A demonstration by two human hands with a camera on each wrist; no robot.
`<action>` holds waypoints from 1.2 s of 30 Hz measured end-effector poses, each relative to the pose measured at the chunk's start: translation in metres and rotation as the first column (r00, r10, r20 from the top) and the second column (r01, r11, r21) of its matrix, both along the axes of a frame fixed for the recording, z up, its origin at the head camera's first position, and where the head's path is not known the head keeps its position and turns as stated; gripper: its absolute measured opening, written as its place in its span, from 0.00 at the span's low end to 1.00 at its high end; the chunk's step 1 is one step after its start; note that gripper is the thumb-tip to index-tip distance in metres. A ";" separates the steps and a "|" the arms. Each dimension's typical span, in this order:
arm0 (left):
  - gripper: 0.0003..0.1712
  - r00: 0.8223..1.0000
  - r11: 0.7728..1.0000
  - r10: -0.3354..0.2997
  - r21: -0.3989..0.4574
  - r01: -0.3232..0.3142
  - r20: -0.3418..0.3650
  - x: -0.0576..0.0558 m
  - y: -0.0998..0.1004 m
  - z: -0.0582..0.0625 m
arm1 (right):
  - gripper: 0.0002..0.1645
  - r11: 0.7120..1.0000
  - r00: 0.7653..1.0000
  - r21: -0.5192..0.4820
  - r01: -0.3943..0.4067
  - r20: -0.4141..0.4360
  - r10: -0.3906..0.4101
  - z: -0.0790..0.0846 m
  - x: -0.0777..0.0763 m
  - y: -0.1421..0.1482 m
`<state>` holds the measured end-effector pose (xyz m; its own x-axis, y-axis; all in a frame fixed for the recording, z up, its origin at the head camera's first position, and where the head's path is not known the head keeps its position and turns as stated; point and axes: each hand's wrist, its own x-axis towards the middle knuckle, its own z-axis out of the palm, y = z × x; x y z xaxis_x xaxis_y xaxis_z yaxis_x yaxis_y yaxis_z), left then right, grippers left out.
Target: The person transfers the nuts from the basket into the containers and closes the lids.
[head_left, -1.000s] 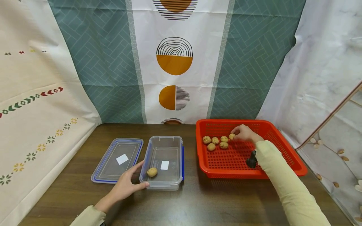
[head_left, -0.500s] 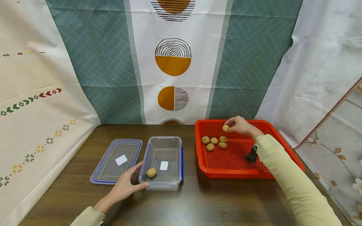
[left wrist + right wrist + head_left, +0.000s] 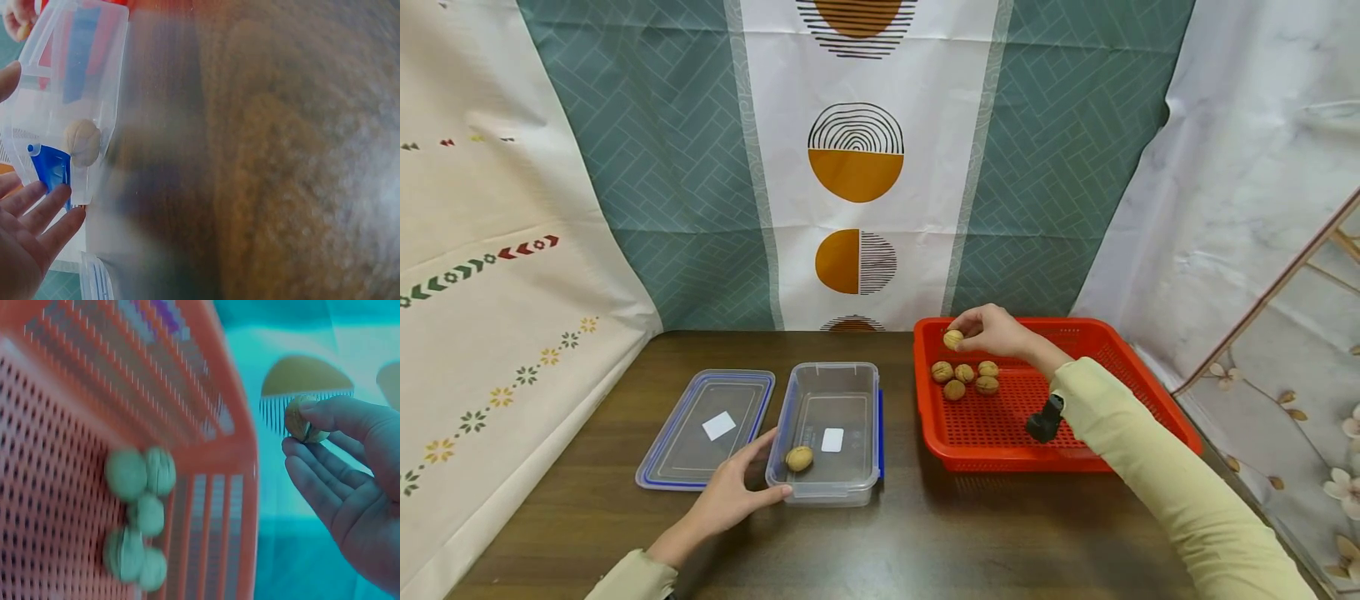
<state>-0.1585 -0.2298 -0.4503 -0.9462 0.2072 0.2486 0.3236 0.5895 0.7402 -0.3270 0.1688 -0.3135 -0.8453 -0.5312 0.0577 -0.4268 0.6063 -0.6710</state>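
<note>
A walnut [image 3: 952, 339] is pinched between the thumb and fingers of my right hand [image 3: 1000, 331], raised over the left back part of the red basket [image 3: 1000, 457]. Several walnuts [image 3: 128, 475] lie grouped on the basket floor below. My left hand [image 3: 727, 497] rests at the near left corner of a clear plastic box [image 3: 842, 400], its fingers fairly straight along the left side and the thumb at the front. In the left wrist view the fingers touch a blue latch [image 3: 53, 167]. One walnut [image 3: 799, 458] sits inside the box near that corner.
Left of the box a clear lid [image 3: 681, 446] with a blue seal lies flat on the brown table [image 3: 925, 542]. The basket's raised rim stands to the right of the box. Patterned cloths [image 3: 857, 275] hang behind the table and at both sides.
My right hand has lifted a walnut from the basket and carried it left toward the basket's left rim. The left hand and the box have stayed in place.
</note>
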 end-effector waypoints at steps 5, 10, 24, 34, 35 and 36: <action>0.46 1.000 1.000 -0.002 -0.002 0.002 -0.017 0.000 0.000 0.000 | 0.16 0.999 0.999 -0.024 -0.040 -0.001 0.040 0.002 0.014 -0.030; 0.46 1.000 1.000 -0.004 -0.004 0.004 -0.015 0.000 0.000 0.001 | 0.17 0.997 0.998 -0.071 -0.029 0.045 0.032 -0.002 0.032 -0.062; 0.46 1.000 1.000 0.006 0.018 -0.006 0.004 0.004 0.000 -0.002 | 0.14 0.979 0.980 -0.133 -0.155 0.106 0.169 -0.036 0.080 -0.132; 0.46 1.000 1.000 0.003 0.018 -0.004 0.014 0.000 0.002 0.000 | 0.13 0.970 0.971 -0.146 -0.194 0.109 0.211 -0.052 0.099 -0.164; 0.47 1.000 1.000 0.002 0.018 -0.002 0.019 0.000 0.002 0.000 | 0.13 0.969 0.971 -0.149 -0.197 0.108 0.214 -0.053 0.102 -0.167; 0.47 1.000 1.000 -0.002 0.022 0.002 0.022 -0.001 0.002 0.000 | 0.13 0.969 0.971 -0.149 -0.195 0.111 0.213 -0.054 0.104 -0.170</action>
